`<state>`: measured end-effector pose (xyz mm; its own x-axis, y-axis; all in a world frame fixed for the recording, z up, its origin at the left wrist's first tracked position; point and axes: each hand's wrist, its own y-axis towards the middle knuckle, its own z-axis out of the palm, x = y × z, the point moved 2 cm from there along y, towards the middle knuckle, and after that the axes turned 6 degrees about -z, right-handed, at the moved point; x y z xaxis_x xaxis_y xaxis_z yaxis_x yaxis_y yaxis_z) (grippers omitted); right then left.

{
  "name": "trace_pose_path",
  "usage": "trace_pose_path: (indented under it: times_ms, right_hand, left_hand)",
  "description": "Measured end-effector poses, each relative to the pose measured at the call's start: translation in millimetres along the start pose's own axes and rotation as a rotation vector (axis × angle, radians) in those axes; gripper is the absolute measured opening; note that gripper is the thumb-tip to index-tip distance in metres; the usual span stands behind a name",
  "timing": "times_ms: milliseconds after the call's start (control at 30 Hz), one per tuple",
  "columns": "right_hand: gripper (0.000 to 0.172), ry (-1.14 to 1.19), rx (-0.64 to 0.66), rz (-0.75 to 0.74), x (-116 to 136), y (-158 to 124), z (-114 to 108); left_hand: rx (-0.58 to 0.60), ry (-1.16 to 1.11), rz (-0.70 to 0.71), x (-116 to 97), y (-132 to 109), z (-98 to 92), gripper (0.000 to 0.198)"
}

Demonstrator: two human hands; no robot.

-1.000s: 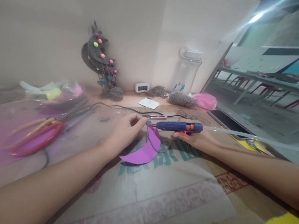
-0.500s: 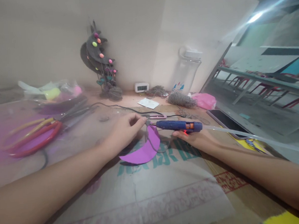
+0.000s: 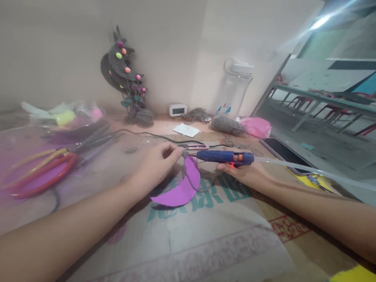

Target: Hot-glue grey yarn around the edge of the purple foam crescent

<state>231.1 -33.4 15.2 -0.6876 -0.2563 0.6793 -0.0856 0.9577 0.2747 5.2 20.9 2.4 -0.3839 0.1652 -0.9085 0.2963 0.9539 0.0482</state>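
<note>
A purple paper crescent [image 3: 180,191] is pinched at its upper tip between the thumb and fingers of my left hand [image 3: 159,162]. Grey yarn [image 3: 185,153] covers that tip, and a loose strand of it loops down across the crescent. My right hand [image 3: 243,174] grips a blue hot glue gun [image 3: 220,156] from below, its trigger side mostly hidden by the gun's body. The metal nozzle points left, close beside the yarn-covered tip; whether they touch I cannot tell. A long clear glue stick [image 3: 325,174] extends from the gun's back, and a red light glows beneath it.
Red and yellow-handled scissors [image 3: 61,167] lie left on purple sheets. Behind stand a decorated grey crescent ornament [image 3: 120,68], a small digital clock [image 3: 178,110] and a clear bottle [image 3: 233,91]. A grey yarn bundle [image 3: 228,125], pink bag [image 3: 255,127] and phone [image 3: 286,153] lie right.
</note>
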Motion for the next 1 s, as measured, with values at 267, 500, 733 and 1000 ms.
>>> trace_pose_path:
  times_ms: [267,500,733,1000]
  right_hand:
    - [0.028,0.021,-0.025,-0.03,-3,1,1]
    - [0.026,0.007,-0.045,-0.052,-4,1,1]
    - [0.027,0.029,-0.018,-0.053,1,2,1]
    - [0.028,-0.047,-0.006,-0.087,-10,4,0]
  left_hand:
    - [-0.001,0.034,-0.005,1,0,0.8,0.033]
    - [-0.016,0.037,0.012,2,1,0.7,0.033]
    - [0.001,0.028,0.023,2,2,0.7,0.032]
    - [0.018,-0.041,-0.01,0,0,1.7,0.031]
